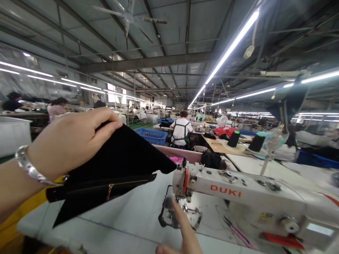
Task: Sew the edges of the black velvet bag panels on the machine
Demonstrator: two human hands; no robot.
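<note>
My left hand (71,139), a silver bracelet on its wrist, is raised at the left and closed on a piece of black fabric (116,169) with a gold zipper along its lower part. The fabric hangs in the air above the grey worktable (137,218). My right hand (185,233) comes up from the bottom edge with one finger stretched out toward the needle plate of the white DUKI sewing machine (246,197). The finger ends just below the presser foot. It holds nothing that I can see.
Black thread cones (256,143) stand behind the machine. A person in a white shirt (181,132) sits facing away at a table ahead, near a blue basket (152,135). More people work at the far left. Pink fabric lies beyond the machine head.
</note>
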